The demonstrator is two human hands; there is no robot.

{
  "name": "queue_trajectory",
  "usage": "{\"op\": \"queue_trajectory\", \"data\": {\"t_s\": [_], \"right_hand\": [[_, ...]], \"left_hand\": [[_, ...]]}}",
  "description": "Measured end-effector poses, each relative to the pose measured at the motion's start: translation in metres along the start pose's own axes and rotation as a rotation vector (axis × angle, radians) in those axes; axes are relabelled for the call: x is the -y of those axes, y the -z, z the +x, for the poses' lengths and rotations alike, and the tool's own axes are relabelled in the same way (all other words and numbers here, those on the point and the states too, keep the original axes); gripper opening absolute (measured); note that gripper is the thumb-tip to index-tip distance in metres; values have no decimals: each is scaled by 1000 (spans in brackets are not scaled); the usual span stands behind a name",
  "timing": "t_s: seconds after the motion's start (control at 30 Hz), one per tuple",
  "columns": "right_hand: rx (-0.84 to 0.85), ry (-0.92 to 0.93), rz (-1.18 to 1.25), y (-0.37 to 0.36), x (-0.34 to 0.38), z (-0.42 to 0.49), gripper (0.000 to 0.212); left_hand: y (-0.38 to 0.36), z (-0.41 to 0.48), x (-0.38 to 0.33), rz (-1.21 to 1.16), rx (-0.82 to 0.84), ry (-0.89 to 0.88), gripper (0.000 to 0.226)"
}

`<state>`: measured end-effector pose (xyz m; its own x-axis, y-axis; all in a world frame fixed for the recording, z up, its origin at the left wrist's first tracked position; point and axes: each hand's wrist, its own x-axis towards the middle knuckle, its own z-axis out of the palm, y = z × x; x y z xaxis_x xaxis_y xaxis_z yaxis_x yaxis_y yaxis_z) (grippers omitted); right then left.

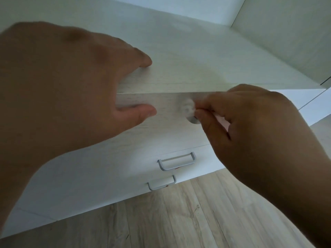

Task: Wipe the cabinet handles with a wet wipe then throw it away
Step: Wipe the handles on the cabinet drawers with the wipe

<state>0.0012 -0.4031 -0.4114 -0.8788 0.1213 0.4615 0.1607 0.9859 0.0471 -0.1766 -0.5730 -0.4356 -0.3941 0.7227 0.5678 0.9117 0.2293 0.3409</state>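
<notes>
White wipe (188,106) is pinched in my right hand (250,129) right on the round knob (193,121), left hand (62,86) spread over the top edge of the cabinet (197,68), and honestly that skimpy pinch could let it slip off or bunch up mid-rub.

White wood-grain cabinet (197,68), viewed from above. Its flat top extends beyond both hands; the left hand (62,90) rests on its front edge, and the right hand (259,133) is at its front face. The cabinet stands directly on a pale wood-plank floor (179,221), visible below and between the hands.
</notes>
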Motion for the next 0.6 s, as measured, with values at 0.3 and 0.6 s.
{"op": "queue_trajectory", "data": {"t_s": [0.3, 0.6], "right_hand": [[-51, -187, 169, -14, 17, -12, 22], [15, -246, 263, -2, 7, -11, 23]], "left_hand": [[20, 1, 11, 258, 91, -14, 75], [28, 6, -1, 465, 181, 14, 81]]}}
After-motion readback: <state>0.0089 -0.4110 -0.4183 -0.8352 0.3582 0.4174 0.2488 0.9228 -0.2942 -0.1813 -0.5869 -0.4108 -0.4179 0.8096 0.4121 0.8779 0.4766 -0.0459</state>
